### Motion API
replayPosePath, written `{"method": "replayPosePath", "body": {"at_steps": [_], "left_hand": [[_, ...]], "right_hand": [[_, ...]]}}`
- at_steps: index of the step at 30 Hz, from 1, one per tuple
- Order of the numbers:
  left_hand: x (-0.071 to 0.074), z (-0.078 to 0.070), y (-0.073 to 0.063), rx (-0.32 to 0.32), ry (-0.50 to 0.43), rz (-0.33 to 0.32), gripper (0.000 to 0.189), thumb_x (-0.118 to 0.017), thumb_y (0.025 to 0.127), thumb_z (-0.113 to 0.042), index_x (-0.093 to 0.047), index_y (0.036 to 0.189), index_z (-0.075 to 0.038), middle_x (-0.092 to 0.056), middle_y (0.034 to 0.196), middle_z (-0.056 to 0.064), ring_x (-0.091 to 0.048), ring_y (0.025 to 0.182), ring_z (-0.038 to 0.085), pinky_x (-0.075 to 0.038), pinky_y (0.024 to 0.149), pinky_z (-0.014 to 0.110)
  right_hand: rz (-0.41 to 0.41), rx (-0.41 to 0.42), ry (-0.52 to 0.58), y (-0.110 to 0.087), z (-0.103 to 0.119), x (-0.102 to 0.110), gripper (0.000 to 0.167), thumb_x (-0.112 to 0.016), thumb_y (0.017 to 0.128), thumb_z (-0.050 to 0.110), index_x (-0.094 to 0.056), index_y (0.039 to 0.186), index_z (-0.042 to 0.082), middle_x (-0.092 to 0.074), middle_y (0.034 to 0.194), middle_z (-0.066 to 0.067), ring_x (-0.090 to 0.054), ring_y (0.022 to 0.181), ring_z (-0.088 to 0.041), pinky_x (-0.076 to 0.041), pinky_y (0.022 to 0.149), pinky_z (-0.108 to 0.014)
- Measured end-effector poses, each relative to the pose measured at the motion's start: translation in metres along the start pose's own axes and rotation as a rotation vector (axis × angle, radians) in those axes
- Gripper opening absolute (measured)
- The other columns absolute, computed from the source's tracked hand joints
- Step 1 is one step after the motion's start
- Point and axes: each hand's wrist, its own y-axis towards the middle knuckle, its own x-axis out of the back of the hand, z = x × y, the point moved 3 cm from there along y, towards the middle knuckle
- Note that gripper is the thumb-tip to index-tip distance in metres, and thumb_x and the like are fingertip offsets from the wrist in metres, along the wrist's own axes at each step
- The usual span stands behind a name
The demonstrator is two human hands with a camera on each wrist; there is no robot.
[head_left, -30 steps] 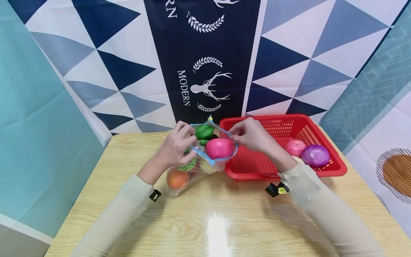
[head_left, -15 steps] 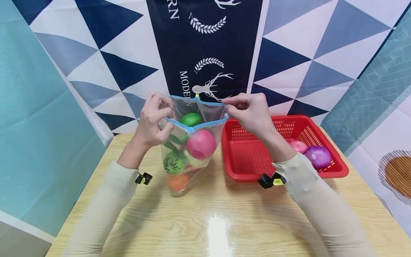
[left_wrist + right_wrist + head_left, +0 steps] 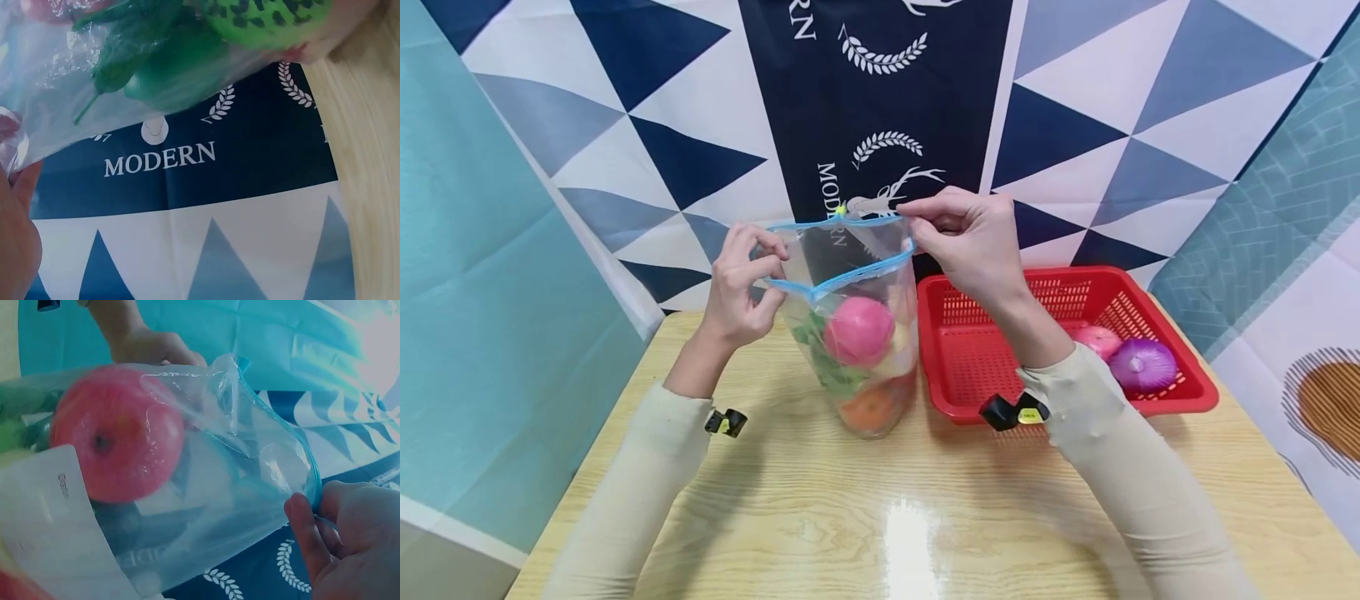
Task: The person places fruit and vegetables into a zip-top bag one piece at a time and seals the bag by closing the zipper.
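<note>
A clear zip bag (image 3: 865,273) with blue edges stands upright over the wooden table, its mouth spread wide. My left hand (image 3: 737,283) pinches the left end of its rim, and my right hand (image 3: 976,246) pinches the right end between thumb and index finger. Through the film show a round pink-red apple (image 3: 119,434), an orange (image 3: 868,410) at the bottom, a dark green vegetable with a thin stem (image 3: 119,69), and a speckled light-green round piece (image 3: 269,19). A white printed label (image 3: 62,519) covers part of the contents in the right wrist view.
Right of the bag stands a red perforated basket (image 3: 958,412), close beside it. A purple onion (image 3: 1142,365) and a pink fruit (image 3: 1097,340) lie at its right end, partly behind my right forearm. A patterned cloth (image 3: 700,167) hangs behind the table (image 3: 820,517).
Both hands have raised the bag's rim and drawn it left, pulling the mouth wider. The bag has gone from slumped to upright, and its contents have sunk below the rim.
</note>
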Motion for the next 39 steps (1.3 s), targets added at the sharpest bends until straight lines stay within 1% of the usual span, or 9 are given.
{"method": "replayPosePath", "body": {"at_steps": [2,5,9,16,23,28,34,37,39], "left_hand": [[0.002,-0.001,0.003,-0.003,0.016,-0.023,0.026,-0.051,0.087,-0.015,-0.06,0.069,0.0,-0.067,0.101,0.024,-0.055,0.102,0.043,-0.042,0.096,0.047],[0.005,-0.004,0.01,-0.024,0.038,-0.044,0.025,-0.05,0.087,-0.014,-0.059,0.068,0.0,-0.068,0.099,0.025,-0.055,0.099,0.043,-0.04,0.097,0.048],[0.002,-0.014,0.016,-0.091,0.08,-0.006,0.023,-0.052,0.086,-0.016,-0.059,0.07,0.0,-0.067,0.099,0.026,-0.055,0.096,0.044,-0.04,0.093,0.054],[-0.027,-0.027,0.0,-0.163,0.147,0.128,0.023,-0.056,0.087,-0.022,-0.065,0.077,-0.003,-0.064,0.1,0.024,-0.054,0.096,0.043,-0.045,0.09,0.058],[-0.054,-0.035,-0.027,-0.149,0.133,0.219,0.016,-0.057,0.088,-0.017,-0.064,0.079,-0.007,-0.062,0.103,0.018,-0.053,0.102,0.04,-0.05,0.091,0.054],[-0.061,-0.036,-0.034,-0.103,0.128,0.234,0.014,-0.059,0.089,-0.016,-0.066,0.082,-0.007,-0.061,0.105,0.017,-0.052,0.107,0.041,-0.049,0.093,0.054],[-0.065,-0.035,-0.037,-0.083,0.134,0.252,0.015,-0.06,0.089,-0.017,-0.07,0.086,-0.006,-0.062,0.106,0.016,-0.053,0.109,0.041,-0.051,0.093,0.054],[-0.066,-0.035,-0.039,-0.084,0.135,0.255,0.014,-0.06,0.089,-0.017,-0.07,0.087,-0.007,-0.061,0.106,0.016,-0.053,0.108,0.04,-0.051,0.092,0.053],[-0.067,-0.034,-0.04,-0.085,0.138,0.256,0.013,-0.06,0.089,-0.017,-0.07,0.088,-0.007,-0.061,0.106,0.016,-0.053,0.108,0.039,-0.051,0.091,0.052]], "right_hand": [[-0.002,-0.019,-0.013,0.001,-0.002,0.0,0.02,-0.073,0.1,-0.002,-0.087,0.114,-0.001,-0.08,0.092,0.013,-0.078,0.074,0.001,-0.051,0.06,-0.014],[0.01,-0.065,-0.038,0.001,-0.008,0.001,0.02,-0.074,0.101,-0.001,-0.087,0.115,-0.001,-0.086,0.099,-0.008,-0.078,0.073,0.002,-0.049,0.059,-0.014],[0.07,-0.153,-0.109,0.001,-0.025,0.005,0.019,-0.074,0.101,0.001,-0.087,0.116,-0.001,-0.085,0.111,-0.026,-0.076,0.073,0.006,-0.054,0.064,-0.012],[0.169,-0.299,-0.25,-0.007,-0.061,0.022,0.02,-0.076,0.102,0.007,-0.087,0.117,0.002,-0.085,0.115,-0.025,-0.07,0.075,0.003,-0.055,0.069,-0.013],[0.266,-0.388,-0.337,-0.016,-0.079,0.037,0.022,-0.074,0.102,0.006,-0.085,0.12,0.0,-0.084,0.109,-0.024,-0.073,0.077,-0.008,-0.058,0.07,-0.015],[0.308,-0.399,-0.349,-0.018,-0.086,0.042,0.022,-0.075,0.102,0.007,-0.084,0.121,0.0,-0.083,0.106,-0.023,-0.075,0.082,-0.018,-0.059,0.07,-0.017],[0.404,-0.425,-0.352,-0.016,-0.088,0.055,0.029,-0.075,0.106,0.018,-0.081,0.128,-0.001,-0.082,0.111,-0.023,-0.076,0.079,-0.008,-0.062,0.072,-0.018],[0.49,-0.46,-0.449,-0.013,-0.094,0.073,0.037,-0.074,0.107,0.026,-0.078,0.134,0.0,-0.082,0.117,-0.025,-0.076,0.078,-0.013,-0.061,0.07,-0.02],[0.569,-0.492,-0.561,-0.012,-0.098,0.088,0.04,-0.075,0.106,0.03,-0.077,0.135,0.001,-0.081,0.12,-0.025,-0.075,0.085,-0.019,-0.059,0.069,-0.024]]}}
